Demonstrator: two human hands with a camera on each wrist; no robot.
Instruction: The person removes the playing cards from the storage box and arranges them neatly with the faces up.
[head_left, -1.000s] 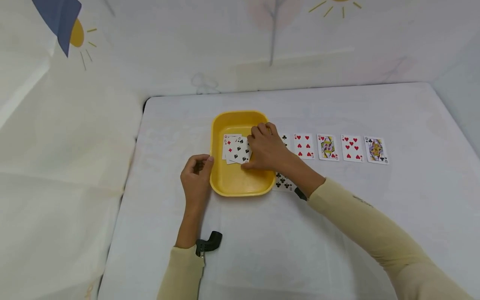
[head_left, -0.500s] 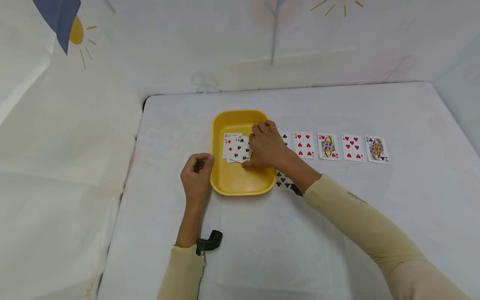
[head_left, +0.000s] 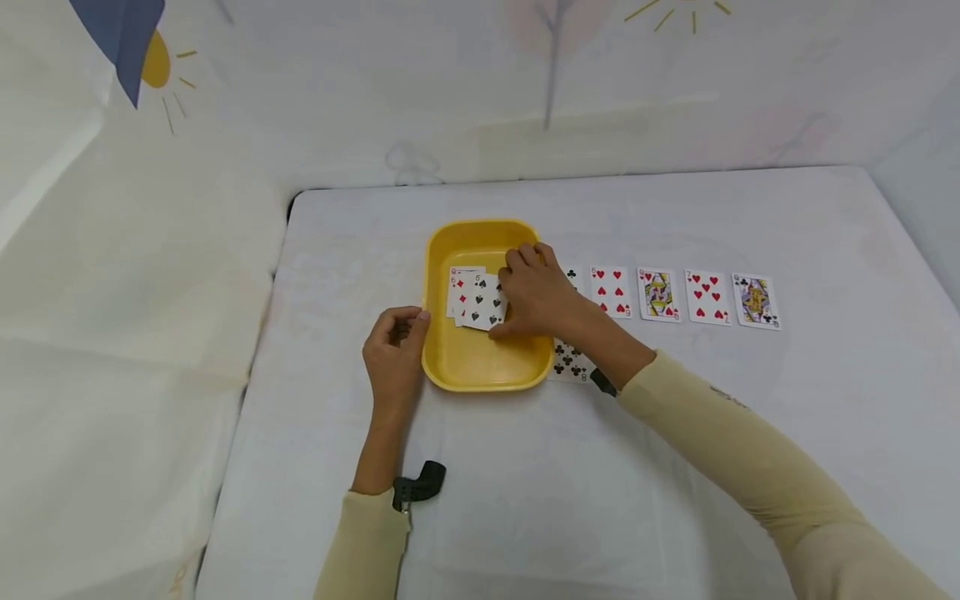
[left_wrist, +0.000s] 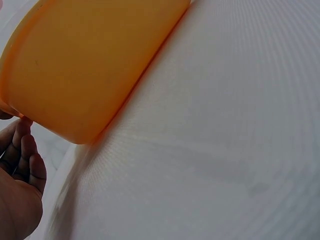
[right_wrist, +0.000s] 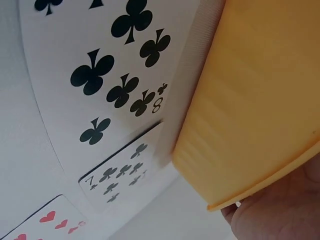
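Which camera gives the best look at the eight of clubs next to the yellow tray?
The right wrist view: the eight of clubs fills the frame, pips and index legible, beside the yellow tray. The head view shows only its lower part, the rest hidden under the right hand's forearm. The left wrist view misses it.

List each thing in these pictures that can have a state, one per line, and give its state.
Yellow tray: upright on the table, holding face-up cards.
Cards in tray: face up, overlapping.
Eight of clubs: face up beside the tray.
Row of cards: face up, apart.
Left hand: fingers curled, at the tray's rim.
Right hand: on the tray's cards.
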